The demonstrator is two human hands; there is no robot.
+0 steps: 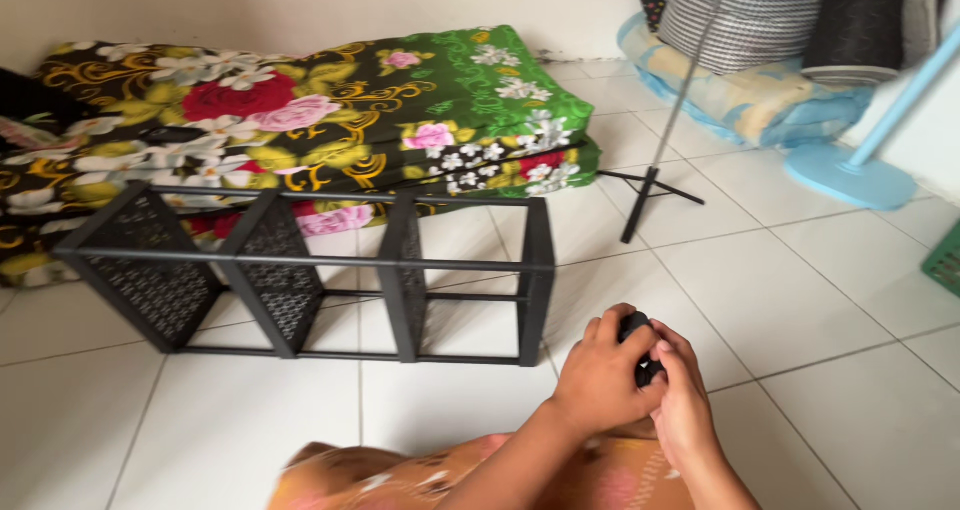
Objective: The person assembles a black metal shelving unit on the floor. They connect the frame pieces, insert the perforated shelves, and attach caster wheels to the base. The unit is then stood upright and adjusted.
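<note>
This is a room in a home, most likely a bedroom or a simple living room. The floor [800,300] is made of large glossy white tiles and the walls are plain and pale. A folded green mattress with a pattern of red and pink flowers [300,120] lies directly on the floor against the wall. In the far corner there are stacked pillows and rolled bedding in blue, grey and black fabric [770,50]. The round light blue base of a standing fan [850,175] rests near them. A black metal shelf rack with mesh panels [300,275] lies on its side on the tiles.
</note>
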